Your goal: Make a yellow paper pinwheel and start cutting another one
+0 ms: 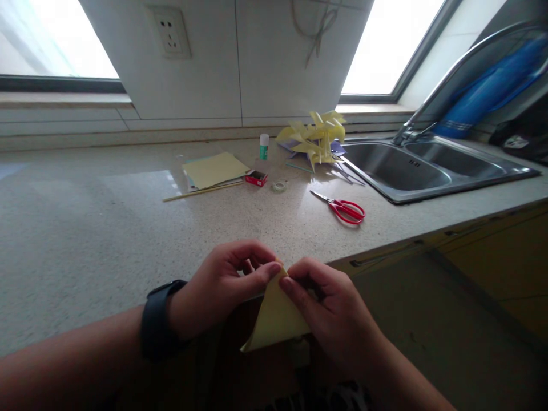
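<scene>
My left hand (222,282) and my right hand (331,305) meet at the near edge of the counter. Both pinch the top corner of a folded yellow paper (276,317) that hangs down between them in a triangle shape. Thumbs and forefingers of both hands are pressed on the paper's tip. A dark watch (158,319) sits on my left wrist.
On the speckled counter (85,228) lie red scissors (345,208), a stack of yellow paper (214,169) with a thin stick (201,191), a small red box (256,178), a tape roll (279,186), a glue stick (264,146) and a folded yellow paper pile (314,137). A steel sink (428,165) lies at right.
</scene>
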### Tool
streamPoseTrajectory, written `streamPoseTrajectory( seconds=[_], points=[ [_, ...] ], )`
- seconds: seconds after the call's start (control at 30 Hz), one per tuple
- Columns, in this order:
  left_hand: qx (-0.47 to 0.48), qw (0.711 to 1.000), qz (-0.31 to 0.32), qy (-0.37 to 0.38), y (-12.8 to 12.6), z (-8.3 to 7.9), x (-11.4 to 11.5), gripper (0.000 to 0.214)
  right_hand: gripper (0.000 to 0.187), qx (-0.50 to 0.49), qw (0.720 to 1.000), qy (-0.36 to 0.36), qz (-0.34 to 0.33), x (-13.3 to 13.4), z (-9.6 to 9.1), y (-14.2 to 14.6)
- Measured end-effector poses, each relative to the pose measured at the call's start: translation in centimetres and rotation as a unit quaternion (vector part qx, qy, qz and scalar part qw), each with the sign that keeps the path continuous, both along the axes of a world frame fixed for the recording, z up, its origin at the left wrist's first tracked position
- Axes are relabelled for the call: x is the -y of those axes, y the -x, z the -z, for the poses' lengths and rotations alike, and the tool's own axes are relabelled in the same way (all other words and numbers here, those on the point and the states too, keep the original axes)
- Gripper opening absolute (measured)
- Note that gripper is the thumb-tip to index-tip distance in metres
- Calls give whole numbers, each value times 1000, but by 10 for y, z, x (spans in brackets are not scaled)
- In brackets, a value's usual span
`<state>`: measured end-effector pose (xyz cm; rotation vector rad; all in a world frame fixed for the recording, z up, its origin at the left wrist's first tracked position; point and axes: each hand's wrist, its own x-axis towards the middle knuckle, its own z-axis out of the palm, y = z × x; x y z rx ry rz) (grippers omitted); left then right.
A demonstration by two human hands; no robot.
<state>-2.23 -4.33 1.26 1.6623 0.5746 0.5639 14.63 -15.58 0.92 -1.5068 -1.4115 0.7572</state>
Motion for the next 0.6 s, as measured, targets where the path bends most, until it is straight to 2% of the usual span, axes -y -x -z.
streamPoseTrajectory(
  seconds=[0.6],
  points=[
    [-12, 1000, 3, 1, -2, -2, -1, 21, 25, 2, 1000, 13, -11, 1, -5, 2]
  ],
)
